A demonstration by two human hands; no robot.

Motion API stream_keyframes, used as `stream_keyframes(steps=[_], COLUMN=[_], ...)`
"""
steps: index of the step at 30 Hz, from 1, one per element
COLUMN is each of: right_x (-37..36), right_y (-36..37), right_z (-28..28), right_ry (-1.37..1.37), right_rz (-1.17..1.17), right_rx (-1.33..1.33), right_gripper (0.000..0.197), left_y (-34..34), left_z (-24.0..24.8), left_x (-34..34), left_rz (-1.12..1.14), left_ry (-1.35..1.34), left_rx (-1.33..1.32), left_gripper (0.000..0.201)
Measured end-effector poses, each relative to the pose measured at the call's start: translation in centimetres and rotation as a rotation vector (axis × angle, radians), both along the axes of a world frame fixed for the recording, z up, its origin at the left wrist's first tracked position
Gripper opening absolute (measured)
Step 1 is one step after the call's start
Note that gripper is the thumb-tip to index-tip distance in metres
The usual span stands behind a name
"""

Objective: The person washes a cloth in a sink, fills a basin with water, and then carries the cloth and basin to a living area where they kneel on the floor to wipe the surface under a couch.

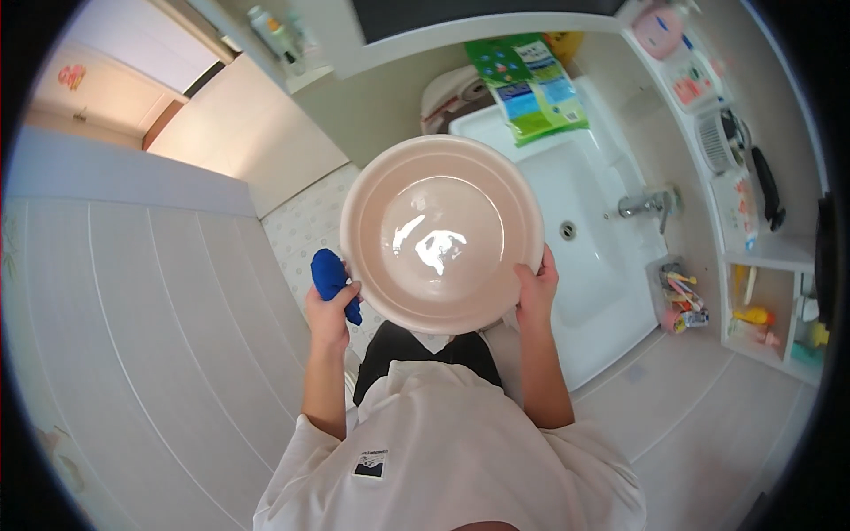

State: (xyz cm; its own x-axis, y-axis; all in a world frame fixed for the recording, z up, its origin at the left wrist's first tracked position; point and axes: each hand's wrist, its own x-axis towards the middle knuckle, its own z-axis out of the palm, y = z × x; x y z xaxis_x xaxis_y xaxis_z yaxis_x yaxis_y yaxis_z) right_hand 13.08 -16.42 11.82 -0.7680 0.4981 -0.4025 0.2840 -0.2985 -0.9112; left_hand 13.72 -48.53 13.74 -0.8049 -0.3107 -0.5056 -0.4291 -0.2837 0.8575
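Note:
A round, pale pink washbasin (482, 305) is held up in front of my body. Bright reflections shine on its bottom; whether they come from water or the smooth surface I cannot tell. My right hand (537, 288) grips the basin's right rim, thumb over the edge and the other fingers around the outside. At the left rim, my left hand (329, 310) is closed around a bunched dark blue cloth (328, 273), with its thumb by the basin's edge. The fingers under that side are mostly hidden.
On the right is a white sink (611, 301) with a chrome faucet (645, 204). A green and blue package (536, 93) lies on its far end. Toothbrushes (682, 288) stand beside it. Bottles and small items line the right shelf (699, 133). A tiled wall (150, 327) rises on the left.

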Motion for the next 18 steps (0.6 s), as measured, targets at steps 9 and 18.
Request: stream_keyframes(steps=[9, 18], right_x=[-4.2, -10.9], right_y=[-14.7, -28.9], right_z=[-2.7, -3.2], right_ry=[0.063, 0.034], right_rz=[0.119, 0.325], right_rx=[-0.082, -0.103], right_gripper=[0.057, 0.052], left_y=[-15.4, -28.7], left_z=[-0.2, 0.5], left_x=[-0.1, -1.0], left_rz=[0.023, 0.208], left_ry=[-0.036, 0.035], left_rx=[0.028, 0.055], left_gripper=[0.044, 0.044])
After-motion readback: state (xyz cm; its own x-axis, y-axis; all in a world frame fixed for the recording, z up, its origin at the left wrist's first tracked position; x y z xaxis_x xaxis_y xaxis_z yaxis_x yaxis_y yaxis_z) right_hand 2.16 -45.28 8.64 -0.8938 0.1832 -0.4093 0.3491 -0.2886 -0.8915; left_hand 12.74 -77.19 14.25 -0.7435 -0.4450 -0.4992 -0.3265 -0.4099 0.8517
